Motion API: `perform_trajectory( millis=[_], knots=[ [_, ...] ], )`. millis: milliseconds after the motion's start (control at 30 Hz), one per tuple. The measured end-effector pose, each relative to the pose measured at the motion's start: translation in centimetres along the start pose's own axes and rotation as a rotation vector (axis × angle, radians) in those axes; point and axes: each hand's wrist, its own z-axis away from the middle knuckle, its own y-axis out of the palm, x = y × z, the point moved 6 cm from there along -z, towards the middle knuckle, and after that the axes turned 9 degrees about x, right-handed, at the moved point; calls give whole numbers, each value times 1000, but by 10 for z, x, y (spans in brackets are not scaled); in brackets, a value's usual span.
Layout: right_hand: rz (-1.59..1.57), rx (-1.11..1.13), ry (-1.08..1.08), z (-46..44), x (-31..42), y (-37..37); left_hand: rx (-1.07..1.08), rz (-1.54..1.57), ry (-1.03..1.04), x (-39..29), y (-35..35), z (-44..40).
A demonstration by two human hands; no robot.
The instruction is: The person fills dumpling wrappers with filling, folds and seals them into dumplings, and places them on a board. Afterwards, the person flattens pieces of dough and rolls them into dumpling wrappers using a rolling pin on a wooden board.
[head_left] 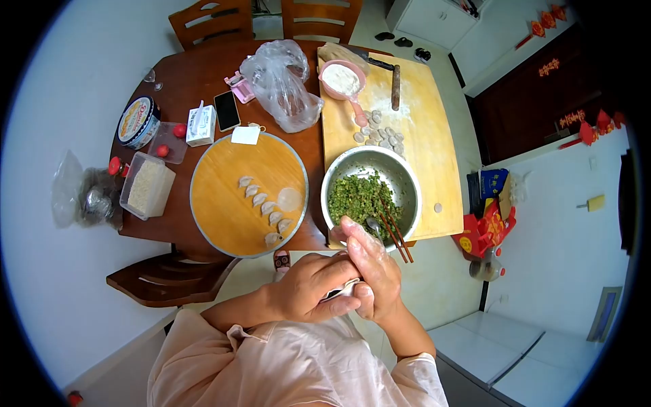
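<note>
Brown desk (193, 85) is carrying a round board (220, 197) w/ dumplings (259, 199) in a row, plus a pale board (437, 139) w/ a bowl (405, 180) of chopped greens (354, 193), chopsticks (397, 234) leaning in. Nr desk edge, L fingers (336, 273) are curling shut round a wrapper (348, 287); R fingers (371, 258) are pressing close beside, straight & tog., can't tell how firmly they're gripping it.

Beyond the flour-dusted fingers (358, 239), a round silver metal bowl (405, 190) looks smooth and glossy on a matt pale wooden board (437, 166); farther off, leftward, a clear plastic bag (278, 74) shines, crinkled.
</note>
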Motion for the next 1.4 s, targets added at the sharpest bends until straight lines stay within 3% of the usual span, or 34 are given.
perform_trajectory(
  millis=[167, 267, 433, 567, 767, 867, 1000, 1200, 1400],
  knots=[
    [158, 59, -36, -10, 15, 11, -116, -144, 103, -4, -8, 17],
    [132, 62, -1, -14, 9, 20, -127, -108, -9, -2, -14, 21],
    [-172, -6, 114, -15, -11, 39, -163, 181, -97, 6, -19, 27],
    [-263, 66, 120, -14, -15, 57, -245, 309, -249, 23, -23, 50],
    [-203, 201, 153, -21, -16, 68, -390, 323, -333, 27, -33, 65],
    [-201, 215, 152, -22, -17, 74, -409, 636, -397, 30, -24, 76],
    [-61, 170, 90, -29, -12, 79, -390, 219, -355, 15, -35, 72],
    [7, 120, -12, -21, -9, 81, -436, -69, -260, 4, -29, 69],
    [13, 69, -58, -6, -10, 81, -464, -112, -186, 3, -13, 71]
  ],
)
